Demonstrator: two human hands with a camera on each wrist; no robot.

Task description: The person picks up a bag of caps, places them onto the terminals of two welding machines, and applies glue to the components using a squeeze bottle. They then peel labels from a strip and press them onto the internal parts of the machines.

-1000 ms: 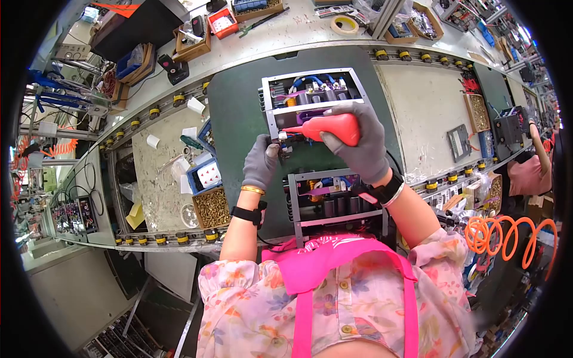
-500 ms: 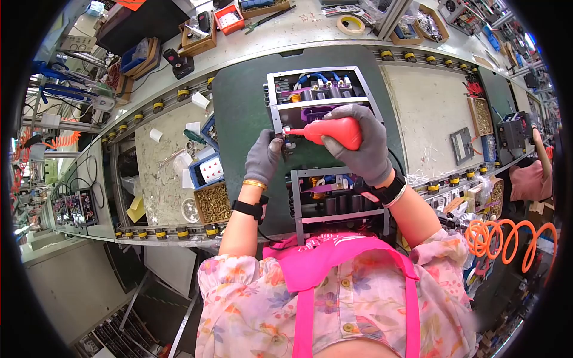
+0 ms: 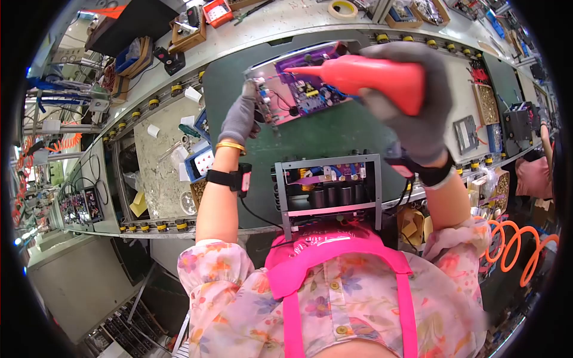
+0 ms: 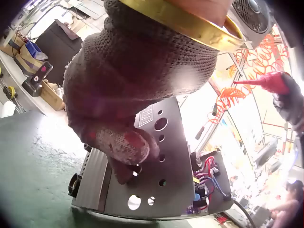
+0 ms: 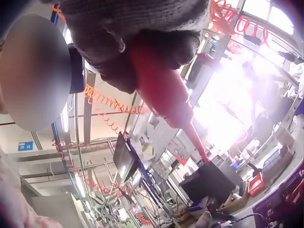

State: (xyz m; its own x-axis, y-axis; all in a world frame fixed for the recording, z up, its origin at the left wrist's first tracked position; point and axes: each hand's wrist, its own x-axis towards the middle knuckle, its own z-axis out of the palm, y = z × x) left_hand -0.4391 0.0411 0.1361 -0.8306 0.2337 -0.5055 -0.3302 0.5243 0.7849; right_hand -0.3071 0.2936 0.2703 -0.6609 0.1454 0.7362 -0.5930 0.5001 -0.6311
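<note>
You've got a green board [image 3: 316, 137] under the work, set in a line of yellow-and-black rollers [image 3: 176, 88]; a pale counter [image 3: 233, 43] runs along the far side with trays and tools on it; busy workshop all round, orange hose [image 3: 507, 241] coiled off to your right and another person [image 3: 533, 178] farther along that side.

The unit [image 3: 307, 86] is tipped up on the board so you can see inside; purple circuitry, a few wires, small parts along its left end; the left wrist view shows a dark panel with round holes. Your bottle [image 3: 376, 83] is fat and red with a thin pointed nozzle.

Your left grip [image 3: 240, 119] has hold of the unit's left end, fingers on the holed panel; your right grip [image 3: 421, 98] is wrapped round the bottle, nozzle pointing left; left wrist view puts bottle and unit well apart. A second unit [image 3: 331, 194] in a grey frame sits closer to you.
</note>
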